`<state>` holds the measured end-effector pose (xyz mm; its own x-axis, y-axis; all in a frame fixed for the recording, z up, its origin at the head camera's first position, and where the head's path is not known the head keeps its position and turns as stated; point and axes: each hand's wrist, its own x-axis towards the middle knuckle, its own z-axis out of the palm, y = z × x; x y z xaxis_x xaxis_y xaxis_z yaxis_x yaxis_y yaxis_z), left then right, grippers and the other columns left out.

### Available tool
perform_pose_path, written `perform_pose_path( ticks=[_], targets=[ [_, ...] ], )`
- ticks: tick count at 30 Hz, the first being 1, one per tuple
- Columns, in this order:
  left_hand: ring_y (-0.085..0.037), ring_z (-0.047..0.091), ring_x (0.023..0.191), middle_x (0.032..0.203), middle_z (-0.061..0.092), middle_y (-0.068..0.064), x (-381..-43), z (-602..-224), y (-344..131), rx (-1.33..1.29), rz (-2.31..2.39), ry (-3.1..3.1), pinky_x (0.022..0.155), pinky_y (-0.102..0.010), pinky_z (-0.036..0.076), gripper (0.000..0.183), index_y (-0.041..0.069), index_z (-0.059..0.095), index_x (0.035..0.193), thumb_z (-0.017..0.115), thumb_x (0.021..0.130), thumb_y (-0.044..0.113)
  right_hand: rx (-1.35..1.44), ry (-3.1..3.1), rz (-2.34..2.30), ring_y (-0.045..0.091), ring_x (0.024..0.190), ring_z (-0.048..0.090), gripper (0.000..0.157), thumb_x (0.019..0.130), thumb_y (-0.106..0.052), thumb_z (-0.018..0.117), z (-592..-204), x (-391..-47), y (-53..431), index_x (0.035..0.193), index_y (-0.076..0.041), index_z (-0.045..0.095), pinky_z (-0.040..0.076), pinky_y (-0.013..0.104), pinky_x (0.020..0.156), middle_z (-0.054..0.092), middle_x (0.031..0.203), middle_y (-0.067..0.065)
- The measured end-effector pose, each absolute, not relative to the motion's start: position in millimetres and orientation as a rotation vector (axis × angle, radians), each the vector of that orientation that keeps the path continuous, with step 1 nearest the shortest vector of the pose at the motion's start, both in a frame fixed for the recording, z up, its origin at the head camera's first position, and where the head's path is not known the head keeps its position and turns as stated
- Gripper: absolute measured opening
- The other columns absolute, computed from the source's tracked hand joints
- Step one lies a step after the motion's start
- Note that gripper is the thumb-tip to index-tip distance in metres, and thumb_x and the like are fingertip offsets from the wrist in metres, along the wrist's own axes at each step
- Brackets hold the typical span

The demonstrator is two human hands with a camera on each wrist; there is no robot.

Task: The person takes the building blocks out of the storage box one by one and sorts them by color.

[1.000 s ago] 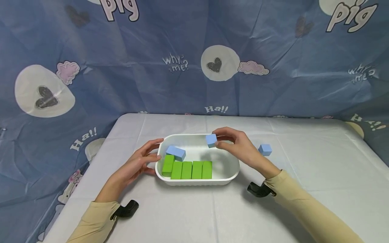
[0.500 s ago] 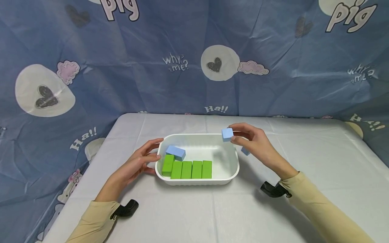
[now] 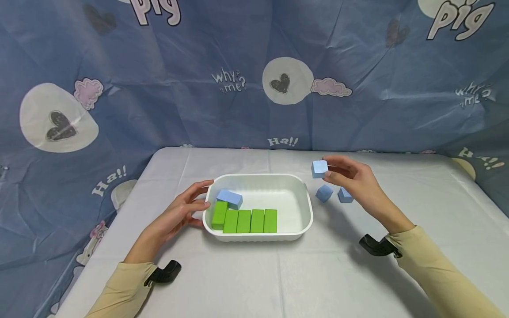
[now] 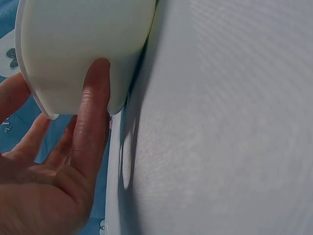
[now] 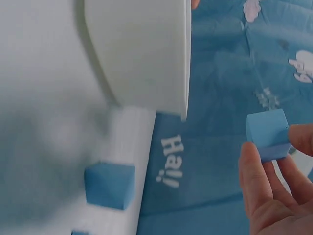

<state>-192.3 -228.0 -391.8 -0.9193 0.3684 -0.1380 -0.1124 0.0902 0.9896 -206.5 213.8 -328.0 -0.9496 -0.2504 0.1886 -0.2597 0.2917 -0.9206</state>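
Observation:
A white plastic tray (image 3: 294, 236) stands on the table, with my left hand (image 3: 179, 212) holding its left end. In the left wrist view, one finger of that hand presses the tray's outer wall (image 4: 63, 39) and others lie around the rim. My right hand (image 3: 358, 181) pinches a light blue block (image 3: 319, 169) in the air, beyond the tray's right end. The right wrist view shows this blue block (image 5: 268, 129) between thumb and fingertips. Several green blocks (image 3: 244, 221) line the near left side inside the tray. One longer blue block (image 3: 229, 198) lies behind them.
Two more blue blocks, one nearer the tray (image 3: 324, 193) and one to its right (image 3: 345, 195), rest on the table below the right hand. A white cloth (image 3: 238, 282) covers the table. A printed blue curtain (image 3: 199, 119) hangs behind.
My right hand has carried the blue block rightward from above the tray to past its right end. The two table blocks are now both visible. The left hand has stayed put.

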Motion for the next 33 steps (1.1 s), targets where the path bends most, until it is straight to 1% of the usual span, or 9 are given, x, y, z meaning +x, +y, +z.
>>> perform_pose_path(
  ticks=[5, 10, 16, 22, 26, 30, 33],
  targets=[
    [-0.026, 0.057, 0.116, 0.15, 0.034, -0.009, -191.8, -392.3, -227.8, 0.241, 1.892, 2.022, 0.074, -0.045, 0.057, 0.064, 0.024, 0.036, 0.152, 0.064, 0.095, 0.015, 0.506, -2.455, 1.842, 0.018, 0.111, 0.063, 0.041, 0.096, -0.018, 0.067, -332.5, -208.9, 229.7, 0.134, -0.009, 0.057, 0.051, 0.031, 0.092, 0.061, 0.127, 0.012],
    [-0.027, 0.057, 0.115, 0.15, 0.034, -0.009, -191.9, -393.8, -228.6, 0.243, 1.899, 2.005, 0.074, -0.045, 0.057, 0.065, 0.024, 0.035, 0.152, 0.064, 0.095, 0.015, 0.5, -2.402, 1.905, 0.016, 0.108, 0.063, 0.041, 0.097, -0.012, 0.064, -339.4, -211.0, 245.9, 0.136, -0.002, 0.054, 0.05, 0.031, 0.091, 0.059, 0.127, 0.012],
    [-0.027, 0.057, 0.115, 0.15, 0.034, -0.009, -192.6, -394.9, -229.5, 0.244, 1.91, 1.993, 0.073, -0.044, 0.057, 0.064, 0.023, 0.036, 0.152, 0.064, 0.095, 0.015, 0.488, -2.36, 1.969, 0.015, 0.111, 0.062, 0.045, 0.098, -0.01, 0.061, -345.3, -211.6, 262.5, 0.139, 0.003, 0.049, 0.049, 0.03, 0.092, 0.055, 0.131, 0.013],
    [-0.027, 0.056, 0.117, 0.15, 0.034, -0.009, -193.2, -395.5, -229.4, 0.239, 1.906, 1.99, 0.074, -0.045, 0.057, 0.064, 0.024, 0.036, 0.151, 0.064, 0.095, 0.015, 0.451, -2.409, 1.92, 0.012, 0.11, 0.063, 0.045, 0.099, -0.01, 0.061, -347.4, -210.4, 277.8, 0.14, 0.0, 0.048, 0.049, 0.027, 0.092, 0.055, 0.132, 0.009],
    [-0.028, 0.057, 0.116, 0.15, 0.034, -0.009, -193.4, -394.3, -228.6, 0.238, 1.903, 1.996, 0.074, -0.044, 0.057, 0.063, 0.024, 0.036, 0.151, 0.063, 0.095, 0.016, 0.436, -2.447, 1.869, 0.011, 0.109, 0.063, 0.045, 0.099, -0.009, 0.06, -348.7, -209.8, 289.1, 0.141, 0.001, 0.047, 0.049, 0.026, 0.092, 0.055, 0.132, 0.007],
    [-0.029, 0.057, 0.115, 0.149, 0.034, -0.009, -193.9, -393.5, -228.3, 0.235, 1.898, 2.0, 0.074, -0.045, 0.057, 0.063, 0.024, 0.036, 0.151, 0.063, 0.095, 0.015, 0.393, -2.539, 1.722, 0.006, 0.109, 0.062, 0.045, 0.099, -0.013, 0.061, -351.0, -209.2, 299.4, 0.141, -0.003, 0.049, 0.049, 0.022, 0.091, 0.057, 0.13, 0.001],
    [-0.029, 0.056, 0.116, 0.149, 0.034, -0.01, -194.3, -393.6, -228.4, 0.233, 1.895, 2.003, 0.074, -0.045, 0.057, 0.063, 0.024, 0.036, 0.151, 0.063, 0.095, 0.016, 0.372, -2.618, 1.574, 0.002, 0.109, 0.059, 0.046, 0.099, -0.018, 0.062, -353.6, -208.2, 306.7, 0.141, -0.006, 0.049, 0.048, 0.017, 0.089, 0.058, 0.129, -0.001]
  ],
)
